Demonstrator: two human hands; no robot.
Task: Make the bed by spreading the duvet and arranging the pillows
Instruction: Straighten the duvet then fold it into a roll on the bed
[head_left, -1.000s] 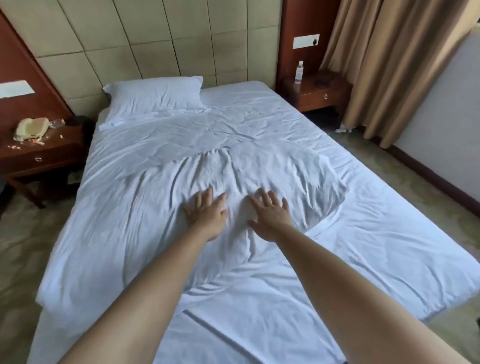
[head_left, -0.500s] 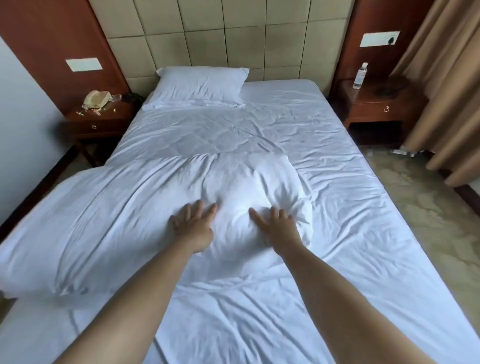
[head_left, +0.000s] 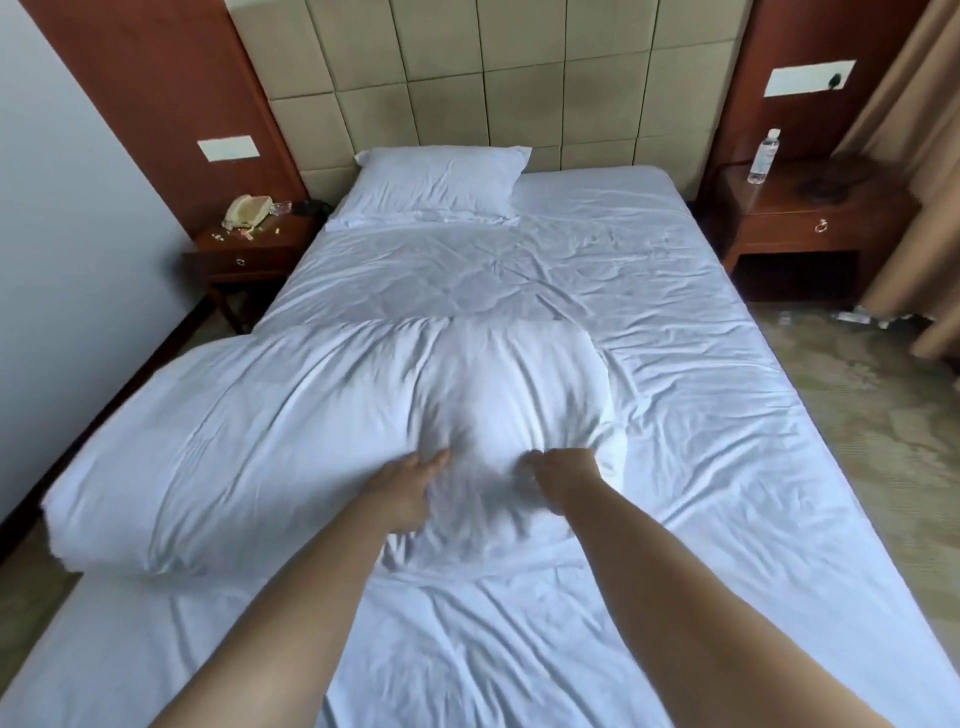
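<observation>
Fingers (head_left: 434, 460) of the left hand (head_left: 405, 493) curl into the duvet (head_left: 311, 431), bunching a fold; the right hand (head_left: 558, 475) grips cloth just beside it, knuckles up; the duvet, heaped under and left of them across the bed (head_left: 701, 441), looks soft, bulky, light, best taken at an edge; beyond them a pillow (head_left: 436, 184) lies against the padded headboard (head_left: 467, 78); a nightstand (head_left: 800, 218) far right carries a bottle (head_left: 763, 156).

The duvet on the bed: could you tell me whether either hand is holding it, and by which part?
Both hands grip the duvet by the near side of its bunched-up mound: the left hand and the right hand each clutch a fold of fabric.
</observation>
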